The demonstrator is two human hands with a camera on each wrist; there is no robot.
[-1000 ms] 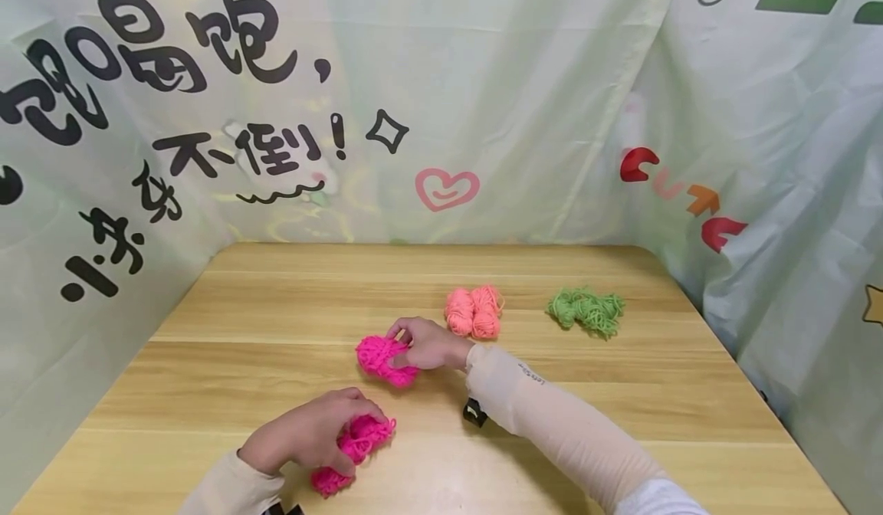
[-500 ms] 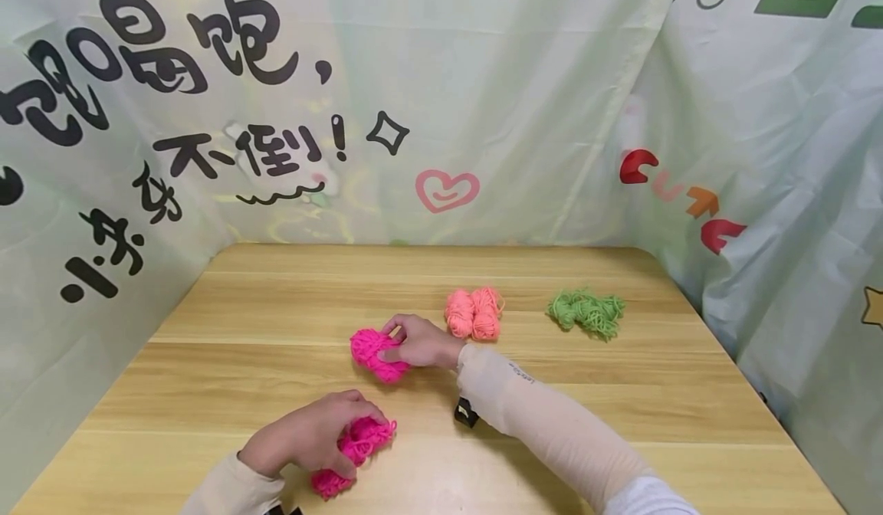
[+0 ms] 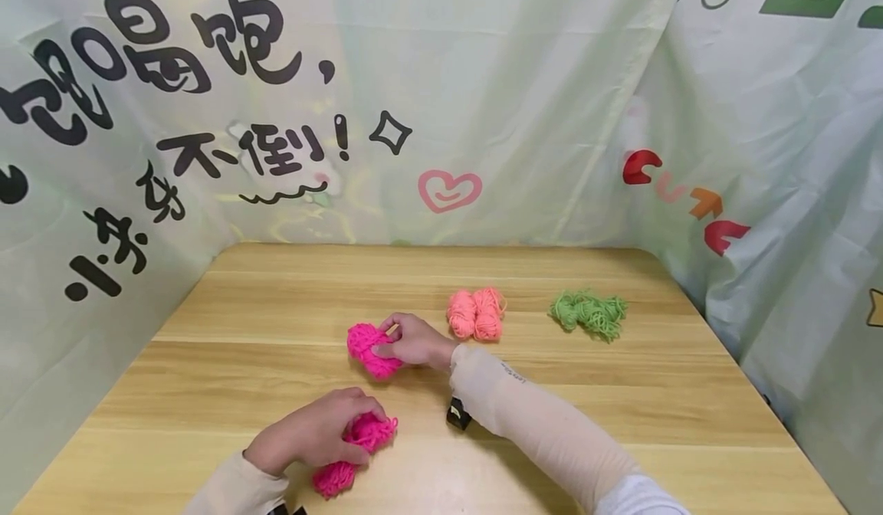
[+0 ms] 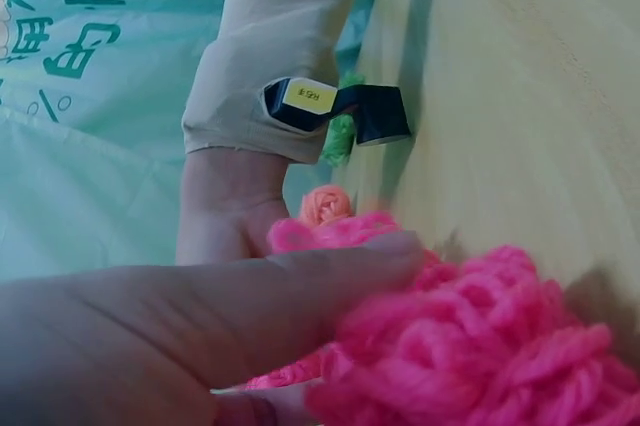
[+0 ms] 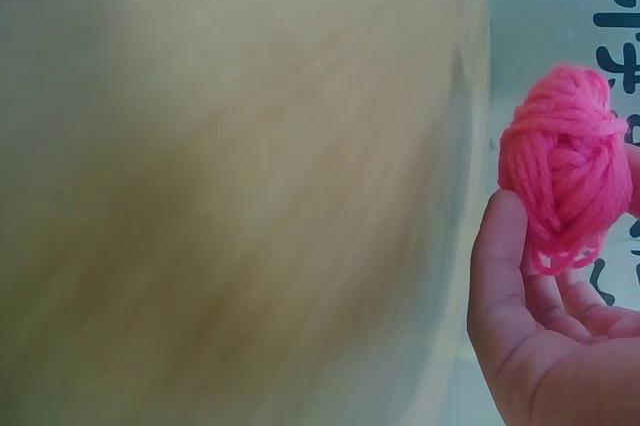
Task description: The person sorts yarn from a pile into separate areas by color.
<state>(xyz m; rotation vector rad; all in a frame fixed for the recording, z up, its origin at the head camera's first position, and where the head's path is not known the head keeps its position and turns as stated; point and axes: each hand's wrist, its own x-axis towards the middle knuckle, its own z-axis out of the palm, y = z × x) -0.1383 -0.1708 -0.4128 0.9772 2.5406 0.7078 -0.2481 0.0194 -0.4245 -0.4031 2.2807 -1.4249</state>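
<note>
A hot-pink ball of yarn (image 3: pixel 372 350) is pinched between the thumb and fingers of my right hand (image 3: pixel 417 342), left of the middle of the table. The right wrist view shows this yarn ball (image 5: pixel 565 166) at the fingertips, its strands wound into an oval. Nearer the front edge, my left hand (image 3: pixel 320 431) grips a second hot-pink yarn bundle (image 3: pixel 336 479), thumb and fingers around its middle. In the left wrist view that yarn bundle (image 4: pixel 480 346) fills the lower right, with the thumb lying along it.
Coral yarn (image 3: pixel 476 314) in two small balls lies just beyond my right wrist. A green yarn bundle (image 3: pixel 589 314) sits farther right on the wooden table (image 3: pixel 276 285). Printed cloth curtains (image 3: pixel 517 116) hang along the table's back and sides. A small black wrist camera (image 3: pixel 458 414) hangs under the right sleeve.
My right hand has moved a little left and away from me with its pink yarn ball. The left thumb has shifted slightly right across its bundle. The coral and green yarn stay put.
</note>
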